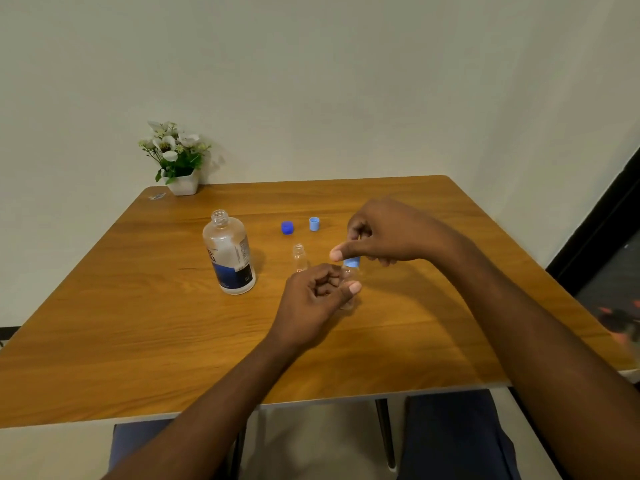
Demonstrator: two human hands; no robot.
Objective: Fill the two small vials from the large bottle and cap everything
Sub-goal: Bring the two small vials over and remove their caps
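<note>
My left hand [317, 296] holds one small vial [348, 287] upright in a narrow grip, with the thumb and the fingers closed around its clear body, low over the wooden surface [138, 323]; I cannot tell if its base touches the wood. My right hand [384, 233] comes from above and pinches the light blue cap [352, 262] that sits on the neck of this vial, the thumb on the near side of the cap and the fingers curled behind it. I cannot tell how far the cap is screwed on, and I cannot see how much liquid is inside the vial, because my fingers cover most of it. The second small vial [299, 258] stands open and upright on the surface, just beside my left hand, on the far side of it. The large bottle [229, 252] stands to the left of it, open at the top, with a dark blue label low on its body. Behind the vials two loose caps lie apart from each other: a dark blue cap [287, 227] and a second light blue cap [314, 223]. In the far left corner a small white pot with flowers [178, 161] stands against the wall.
</note>
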